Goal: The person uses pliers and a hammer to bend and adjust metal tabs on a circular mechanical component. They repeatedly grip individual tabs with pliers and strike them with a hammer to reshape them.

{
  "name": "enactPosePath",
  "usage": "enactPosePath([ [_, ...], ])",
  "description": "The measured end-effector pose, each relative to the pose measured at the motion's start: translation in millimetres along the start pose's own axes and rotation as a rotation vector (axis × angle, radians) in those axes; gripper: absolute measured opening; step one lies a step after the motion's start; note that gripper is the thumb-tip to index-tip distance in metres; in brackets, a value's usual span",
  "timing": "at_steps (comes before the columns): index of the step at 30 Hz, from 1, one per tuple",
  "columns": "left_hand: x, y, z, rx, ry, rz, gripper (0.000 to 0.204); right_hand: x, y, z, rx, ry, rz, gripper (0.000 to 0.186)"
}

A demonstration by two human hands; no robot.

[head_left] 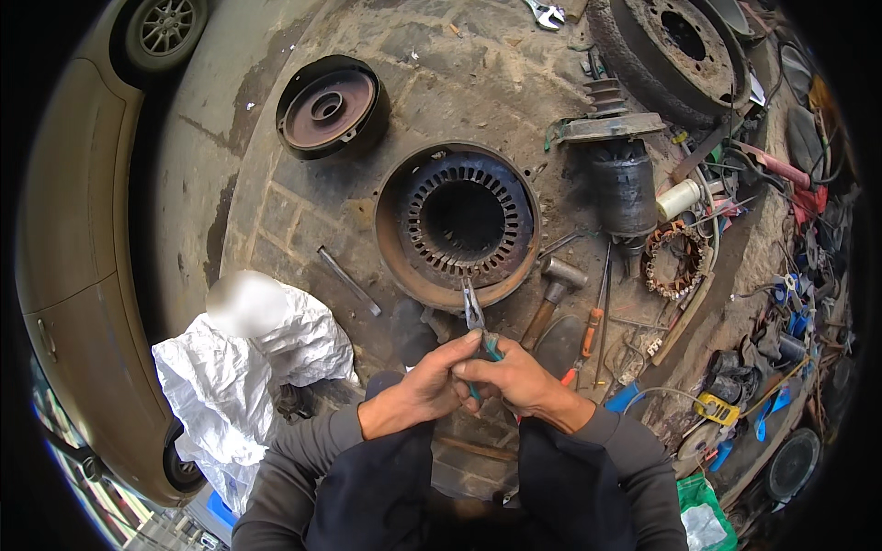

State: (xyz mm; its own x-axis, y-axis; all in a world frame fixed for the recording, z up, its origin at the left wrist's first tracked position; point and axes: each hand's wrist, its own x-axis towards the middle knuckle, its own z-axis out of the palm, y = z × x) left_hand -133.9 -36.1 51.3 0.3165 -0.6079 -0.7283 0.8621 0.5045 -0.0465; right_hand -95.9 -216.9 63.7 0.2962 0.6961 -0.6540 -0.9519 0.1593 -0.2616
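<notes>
Head view, dusty paving (303, 197), brown car (83, 220) left, clutter (735, 375) right, left hand (423, 386) and right hand (527, 381), fingers clamped on pliers (474, 314)

Soft daylight, blackened corners
The car (81, 220) is curved by the lens; the metal drum (392, 248) is shadowed at its core.

I make it two hands here, one left hand (415, 390) and one right hand (524, 378), to one pair of pliers (473, 312). There's one slotted metal ring (507, 216) within one round housing (390, 248), one round cover (359, 101), one hammer (546, 308), one orange-handled screwdriver (591, 332), one loose metal rod (349, 281), one copper-wound ring (654, 269), one yellow meter (717, 410) and one car (73, 248) showing two wheels (166, 32). The heaped oddments (813, 303) are too jumbled to count.
</notes>
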Motion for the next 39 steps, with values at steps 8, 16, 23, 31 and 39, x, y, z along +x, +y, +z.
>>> enactPosePath([
  [8, 2, -14, 2, 0.026, -0.037, 0.064, 0.048, -12, -8, 2, -0.146, 0.082, 0.007, 0.016],
  [16, -3, -8, 3, 0.022, -0.078, 0.093, 0.043, -15, -22, 1, -0.28, 0.046, -0.039, 0.018],
  [23, 3, -9, 2, 0.101, -0.121, 0.051, 0.044, -12, -14, -11, -0.164, 0.039, 0.104, 0.023],
  [31, 13, 3, -4, 0.18, -0.12, 0.132, 0.048, -7, -40, -29, -0.237, -0.051, 0.117, 0.035],
  [39, 24, -11, -12, 0.131, 0.007, 0.14, 0.06, 12, -22, -39, -0.25, 0.097, 0.008, 0.028],
])
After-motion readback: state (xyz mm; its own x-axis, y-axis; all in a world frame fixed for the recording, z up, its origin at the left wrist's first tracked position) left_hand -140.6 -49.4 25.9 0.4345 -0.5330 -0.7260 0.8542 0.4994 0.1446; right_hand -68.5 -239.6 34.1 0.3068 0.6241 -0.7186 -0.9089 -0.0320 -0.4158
